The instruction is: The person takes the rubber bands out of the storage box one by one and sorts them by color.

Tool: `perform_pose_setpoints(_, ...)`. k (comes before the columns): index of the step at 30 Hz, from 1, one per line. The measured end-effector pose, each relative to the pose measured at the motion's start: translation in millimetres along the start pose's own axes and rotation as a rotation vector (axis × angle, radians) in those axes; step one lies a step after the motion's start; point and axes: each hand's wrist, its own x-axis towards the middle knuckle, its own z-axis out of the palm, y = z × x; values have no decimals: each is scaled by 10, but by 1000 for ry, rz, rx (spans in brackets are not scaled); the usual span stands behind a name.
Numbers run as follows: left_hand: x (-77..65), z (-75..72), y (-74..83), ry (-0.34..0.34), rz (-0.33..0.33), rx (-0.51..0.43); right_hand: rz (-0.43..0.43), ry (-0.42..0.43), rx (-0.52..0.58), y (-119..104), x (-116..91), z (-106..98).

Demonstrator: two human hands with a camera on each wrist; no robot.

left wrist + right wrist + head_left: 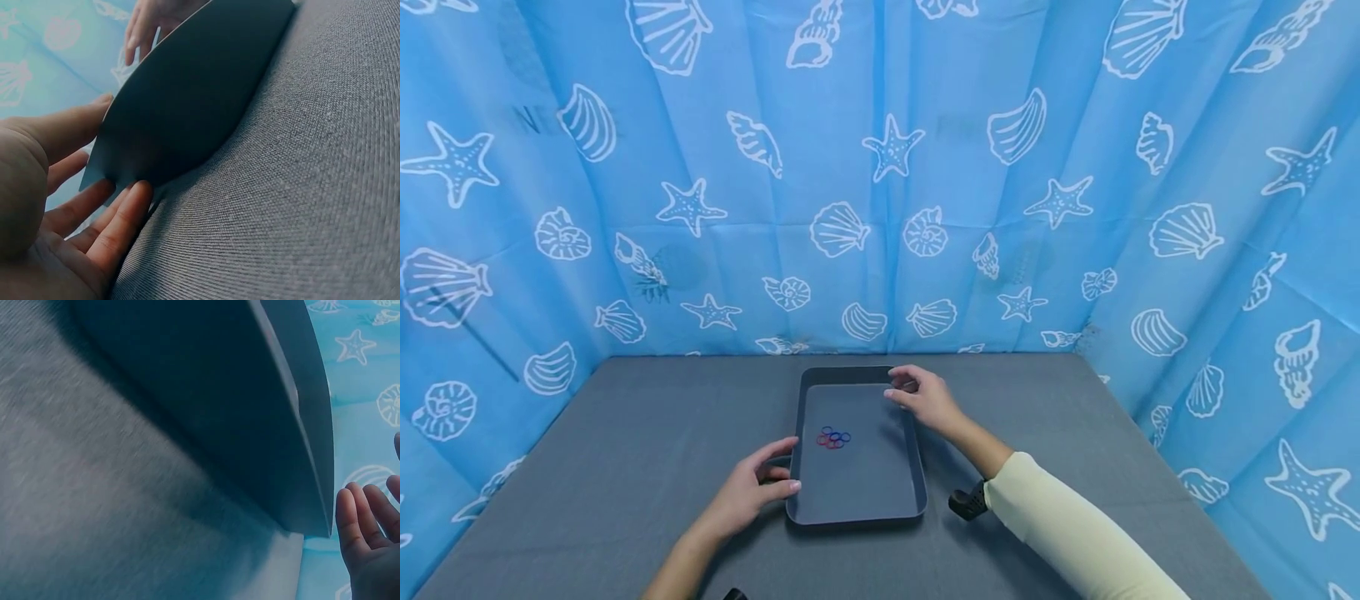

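Observation:
A dark grey rectangular tray (865,483) with raised walls lies on the grey table. Several thin red and blue rings (833,439), perhaps rubber bands, are bunched in its left half. At the tray's left wall is my left hand (747,490), its thumb and fingertips at the outer side and rim. The left wrist view shows those fingers (128,206) fairly straight against the tray's wall (181,106). My right hand (925,400), loosely bent and holding nothing, is over the tray's far right corner. In the right wrist view, its relaxed fingers (356,519) are apart from the wall.
Grey cloth (685,433) covers the table around the tray. A blue curtain (880,275) with white shells and starfish hangs behind and at both sides. A black wrist device (967,502) sits below the right forearm, at the pale sleeve (1060,517).

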Motion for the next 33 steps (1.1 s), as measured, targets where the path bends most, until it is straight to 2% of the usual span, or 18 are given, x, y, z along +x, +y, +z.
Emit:
perform_pose_setpoints(6,9,6,-19,9,-11,0,-7,-32,-11,-66,62,96)
perform_pose_setpoints(16,-1,-25,-64,-19,2,-15,11,-100,-22,-141,89,274)
perform_pose_setpoints(26,-6,-23,-51,-4,-8,-18,12,-259,-100,-215,168,306)
perform_pose_setpoints(33,-8,-13,-48,-8,0,-4,11,-340,-99,-256,213,330)
